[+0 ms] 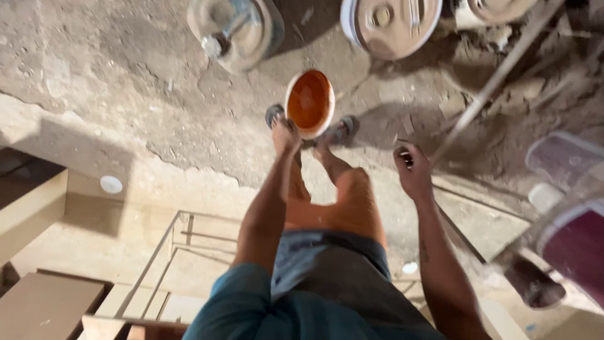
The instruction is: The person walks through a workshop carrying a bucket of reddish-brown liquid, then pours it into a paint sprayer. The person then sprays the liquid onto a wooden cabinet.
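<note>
Orange bowl [309, 102] in left hand [285, 134], drums [390, 25] beyond

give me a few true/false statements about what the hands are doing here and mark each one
1. The left hand holds an orange bowl by its rim. True.
2. The bowl is turned upside down. False: its open side faces the camera.
3. The right hand grips the long pole. False: it is closed on a small dark thing, apart from the pole.
4. Drums stand on the dusty floor beyond the feet. True.
5. The person stands barefoot. False: sandals are on the feet.
</note>
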